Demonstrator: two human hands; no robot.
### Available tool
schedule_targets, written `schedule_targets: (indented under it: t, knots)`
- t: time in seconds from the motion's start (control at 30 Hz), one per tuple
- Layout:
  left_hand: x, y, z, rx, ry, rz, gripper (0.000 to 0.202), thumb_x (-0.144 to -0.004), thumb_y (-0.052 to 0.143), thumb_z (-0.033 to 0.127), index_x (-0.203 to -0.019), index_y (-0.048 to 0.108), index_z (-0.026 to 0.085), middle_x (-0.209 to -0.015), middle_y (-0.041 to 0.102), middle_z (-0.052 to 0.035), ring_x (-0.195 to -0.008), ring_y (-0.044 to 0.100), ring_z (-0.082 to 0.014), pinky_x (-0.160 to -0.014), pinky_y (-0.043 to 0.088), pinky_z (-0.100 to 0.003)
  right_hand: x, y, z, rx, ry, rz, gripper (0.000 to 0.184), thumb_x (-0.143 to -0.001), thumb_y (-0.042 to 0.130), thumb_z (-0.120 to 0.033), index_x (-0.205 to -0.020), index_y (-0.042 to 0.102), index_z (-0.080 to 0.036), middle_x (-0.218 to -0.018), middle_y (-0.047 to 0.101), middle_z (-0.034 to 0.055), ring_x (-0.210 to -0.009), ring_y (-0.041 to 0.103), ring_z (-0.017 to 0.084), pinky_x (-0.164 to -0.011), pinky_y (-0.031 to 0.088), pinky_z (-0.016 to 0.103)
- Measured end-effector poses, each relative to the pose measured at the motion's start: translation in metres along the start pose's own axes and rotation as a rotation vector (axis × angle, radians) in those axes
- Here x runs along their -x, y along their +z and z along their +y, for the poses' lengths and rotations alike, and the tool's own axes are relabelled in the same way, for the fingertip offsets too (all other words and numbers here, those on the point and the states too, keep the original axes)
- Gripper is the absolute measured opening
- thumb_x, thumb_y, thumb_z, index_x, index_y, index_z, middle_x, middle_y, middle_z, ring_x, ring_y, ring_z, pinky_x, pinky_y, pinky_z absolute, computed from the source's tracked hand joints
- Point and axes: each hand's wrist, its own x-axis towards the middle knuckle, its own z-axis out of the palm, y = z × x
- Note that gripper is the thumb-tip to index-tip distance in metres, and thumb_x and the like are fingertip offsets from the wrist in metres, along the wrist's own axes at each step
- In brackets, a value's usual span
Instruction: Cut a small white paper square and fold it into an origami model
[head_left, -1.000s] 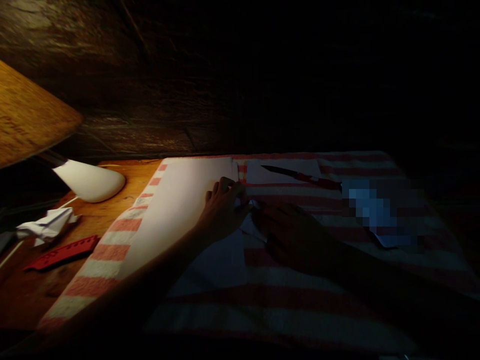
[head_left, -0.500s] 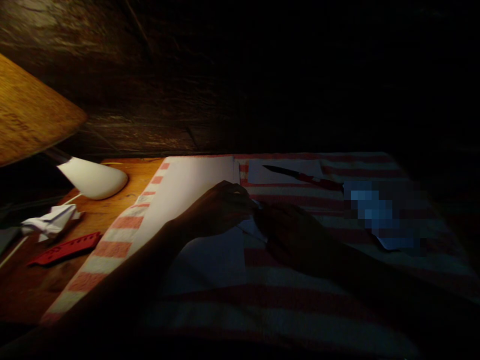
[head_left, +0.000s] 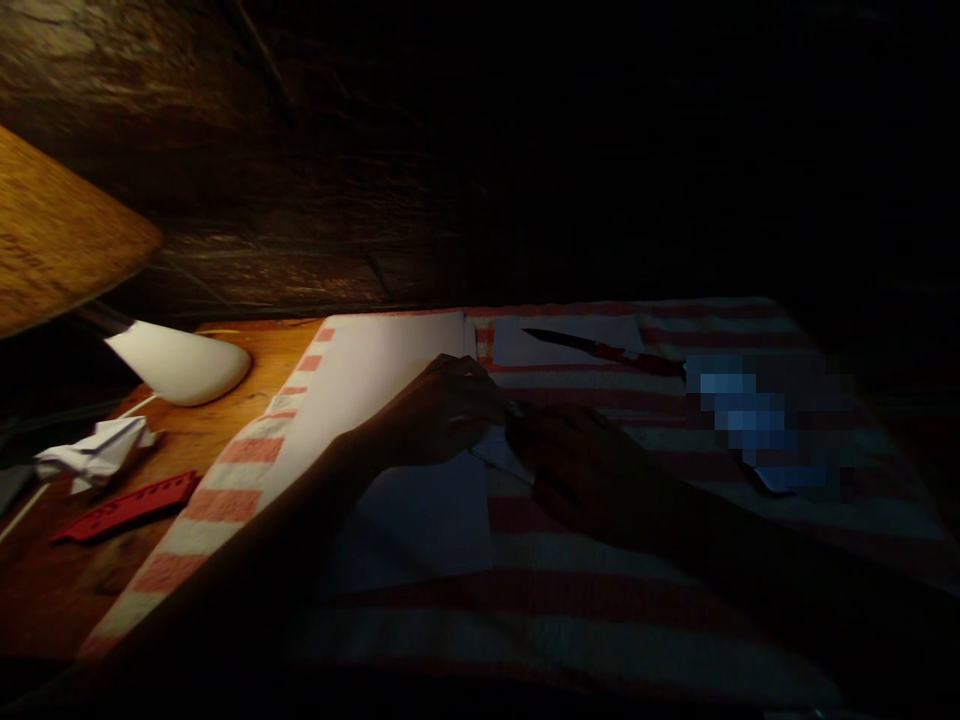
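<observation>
In the head view, a small folded piece of white paper (head_left: 504, 455) lies between my two hands, partly covered by them. My left hand (head_left: 446, 405) bends over its left end, with fingers closed on the paper. From the other side my right hand (head_left: 581, 465) grips the right end; deep shadow hides most of its fingers. Beneath my left hand and forearm, large white paper sheets (head_left: 375, 370) are spread on a red-and-white striped cloth (head_left: 592, 600).
A knife (head_left: 600, 350) with a red handle rests across a smaller paper (head_left: 517, 345) at the back. To the left stand a lamp (head_left: 187, 365), crumpled paper (head_left: 97, 452) and a red ruler-like piece (head_left: 124, 507). A pixelated bluish object (head_left: 750, 410) lies at right.
Both hands stay on the folded paper, with only slight shifts of the fingers. The whole view has moved a little.
</observation>
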Motion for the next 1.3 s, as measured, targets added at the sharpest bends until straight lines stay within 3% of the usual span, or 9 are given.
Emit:
schedule_targets:
  t: [0.13,0.33,0.53,0.73,0.97,1.1,1.3]
  knots:
    - [0.005,-0.006,0.001,-0.062,0.068,-0.053,0.045,-0.082,0.053,0.004,-0.11,0.075,0.031,-0.122,0.075,0.0033,-0.118,0.059,-0.0244,-0.103,0.042,-0.046,0.0,-0.001,0.0,-0.003,-0.002,-0.017,0.047,-0.095,0.055,-0.026,-0.14,0.057,-0.012,-0.145,0.057,0.013,-0.129,0.048,0.03,-0.109,0.043,0.049]
    - [0.009,-0.006,-0.003,-0.024,0.059,-0.058,0.066,-0.07,0.048,-0.002,-0.123,0.069,0.033,-0.124,0.074,0.0058,-0.119,0.059,-0.0242,-0.104,0.043,-0.046,-0.001,-0.001,0.001,-0.012,0.013,-0.021,0.047,-0.095,0.055,-0.026,-0.14,0.057,-0.014,-0.146,0.056,0.0118,-0.13,0.048,0.03,-0.109,0.044,0.048]
    - [0.009,-0.005,-0.002,-0.045,0.094,-0.089,0.059,-0.074,0.05,0.0,-0.118,0.071,0.033,-0.125,0.072,0.0035,-0.121,0.057,-0.0241,-0.105,0.043,-0.046,0.0,0.001,0.001,-0.012,-0.001,0.016,0.045,-0.094,0.056,-0.026,-0.138,0.059,-0.014,-0.142,0.059,0.013,-0.13,0.048,0.03,-0.109,0.044,0.049]
    - [0.008,0.0,-0.007,-0.058,0.033,-0.058,0.053,-0.071,0.051,0.001,-0.107,0.075,0.03,-0.118,0.075,0.0036,-0.12,0.059,-0.0247,-0.103,0.043,-0.047,-0.001,-0.001,0.0,-0.014,0.003,0.003,0.044,-0.094,0.057,-0.026,-0.137,0.059,-0.016,-0.143,0.058,0.0117,-0.128,0.05,0.029,-0.108,0.045,0.048]
    - [0.007,0.003,-0.016,0.005,-0.009,-0.029,0.057,-0.074,0.052,0.0,-0.115,0.074,0.033,-0.103,0.079,0.003,-0.118,0.061,-0.0234,-0.102,0.045,-0.043,-0.002,-0.001,0.001,-0.007,0.009,-0.012,0.043,-0.095,0.056,-0.026,-0.137,0.059,-0.015,-0.142,0.059,0.012,-0.127,0.05,0.029,-0.107,0.045,0.048]
    - [0.008,0.004,-0.015,0.012,-0.042,0.011,0.061,-0.079,0.052,0.002,-0.127,0.069,0.037,-0.109,0.075,-0.0007,-0.117,0.061,-0.0225,-0.1,0.048,-0.041,-0.001,-0.003,0.002,-0.007,0.007,-0.018,0.044,-0.096,0.056,-0.027,-0.138,0.058,-0.015,-0.142,0.059,0.0126,-0.129,0.049,0.03,-0.107,0.044,0.049]
    - [0.012,0.003,-0.016,0.039,-0.026,-0.012,0.072,-0.066,0.048,-0.003,-0.124,0.07,0.035,-0.109,0.076,0.0007,-0.117,0.06,-0.0234,-0.1,0.048,-0.044,-0.001,-0.004,0.001,-0.005,0.015,-0.035,0.043,-0.097,0.055,-0.028,-0.138,0.058,-0.015,-0.144,0.059,0.011,-0.13,0.049,0.03,-0.108,0.045,0.049]
